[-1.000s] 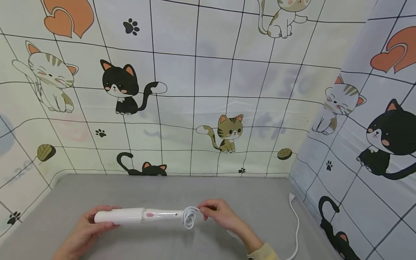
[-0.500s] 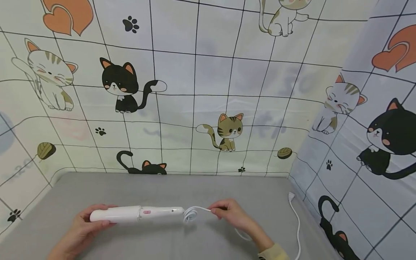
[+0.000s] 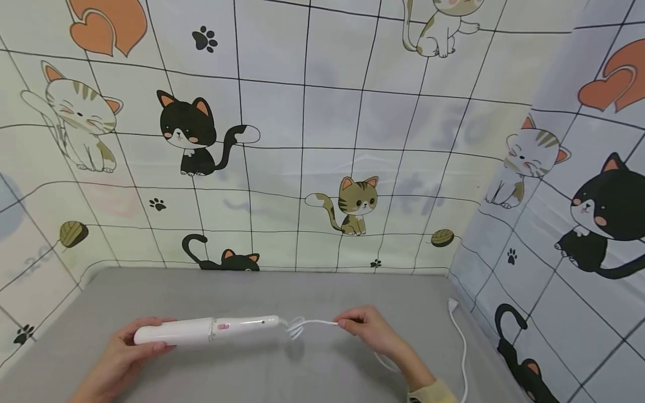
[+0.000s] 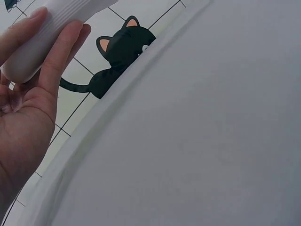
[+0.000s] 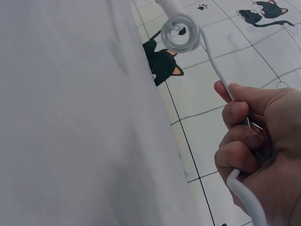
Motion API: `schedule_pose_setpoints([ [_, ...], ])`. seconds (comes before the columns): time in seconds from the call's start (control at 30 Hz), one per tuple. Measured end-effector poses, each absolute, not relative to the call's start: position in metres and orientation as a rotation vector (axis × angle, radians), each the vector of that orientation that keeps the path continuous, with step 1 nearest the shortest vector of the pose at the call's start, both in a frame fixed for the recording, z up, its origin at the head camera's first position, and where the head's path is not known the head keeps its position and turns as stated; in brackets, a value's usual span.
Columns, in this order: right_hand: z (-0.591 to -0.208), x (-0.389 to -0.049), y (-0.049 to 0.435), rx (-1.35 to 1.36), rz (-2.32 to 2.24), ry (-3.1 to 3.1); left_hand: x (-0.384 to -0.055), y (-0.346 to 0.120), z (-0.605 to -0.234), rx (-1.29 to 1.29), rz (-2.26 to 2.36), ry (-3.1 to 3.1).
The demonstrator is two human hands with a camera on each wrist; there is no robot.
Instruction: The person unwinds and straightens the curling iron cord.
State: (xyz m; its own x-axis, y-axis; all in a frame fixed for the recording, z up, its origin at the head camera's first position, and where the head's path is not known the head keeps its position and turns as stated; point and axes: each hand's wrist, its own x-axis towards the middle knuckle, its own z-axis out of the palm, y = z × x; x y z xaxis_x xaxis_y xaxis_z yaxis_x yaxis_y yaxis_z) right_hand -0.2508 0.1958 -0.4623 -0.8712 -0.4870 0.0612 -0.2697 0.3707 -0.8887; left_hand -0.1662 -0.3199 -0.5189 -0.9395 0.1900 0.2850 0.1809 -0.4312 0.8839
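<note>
My left hand (image 3: 118,354) holds the thick, rounded end of a white wand-shaped electric appliance (image 3: 188,331) between thumb and fingers. It hangs nearly level above the grey surface, its thin end with a pink switch (image 3: 223,326) pointing right. Faint ribs show on the thick end of the appliance (image 4: 51,33) in the left wrist view. From the thin end comes a white cord (image 3: 319,322), wound in a loose coil (image 3: 294,328). My right hand (image 3: 374,334) pinches the cord right of the coil. In the right wrist view its other fingers curl round the cord (image 5: 249,200).
At the right of the grey surface (image 3: 242,291) lies a white plug (image 3: 452,305), with its cord running toward the near edge. Behind and to the right rises a cloth wall (image 3: 272,184) printed with cats and grid lines.
My right hand has moved right, drawing out a longer stretch of cord from the coil. The coil has loosened and opened. My left hand and the appliance have shifted slightly left.
</note>
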Motion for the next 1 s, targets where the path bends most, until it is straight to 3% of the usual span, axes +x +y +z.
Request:
schedule_pose_setpoints([
  [0.37,-0.463,-0.260,0.218,-0.541,-1.558,2.494,-0.161,-0.336,-0.520,0.576,2.709,1.433],
  [0.57,-0.464,-0.261,0.217,-0.636,-1.553,2.383,-0.162,-0.335,-0.521,0.606,2.640,1.492],
  [0.8,-0.459,-0.259,0.215,-0.691,-1.501,2.326,-0.161,-0.333,-0.520,0.472,2.654,1.531],
  [1.0,-0.447,-0.255,0.218,-0.747,-1.415,2.369,-0.164,-0.332,-0.520,0.547,2.655,1.520],
])
